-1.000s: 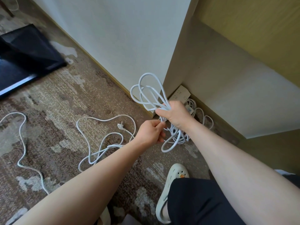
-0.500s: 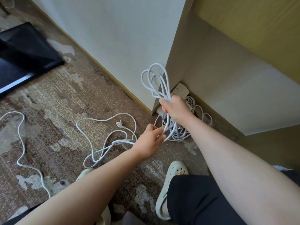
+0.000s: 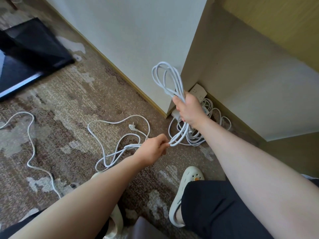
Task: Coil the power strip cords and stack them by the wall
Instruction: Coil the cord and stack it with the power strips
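By the wall corner (image 3: pixel 174 49), the right hand (image 3: pixel 189 110) gripped a looped white cord (image 3: pixel 166 80) held above the carpet (image 3: pixel 72 100). The left hand (image 3: pixel 153 149) pinched its lower loops, with a coiled power strip (image 3: pixel 198 91) against the wall behind

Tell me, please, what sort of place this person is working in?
Probably an indoor room, perhaps a hotel room or an office: patterned carpet, a white wall with a baseboard, and a wooden cabinet. White cords lie loose on the floor.
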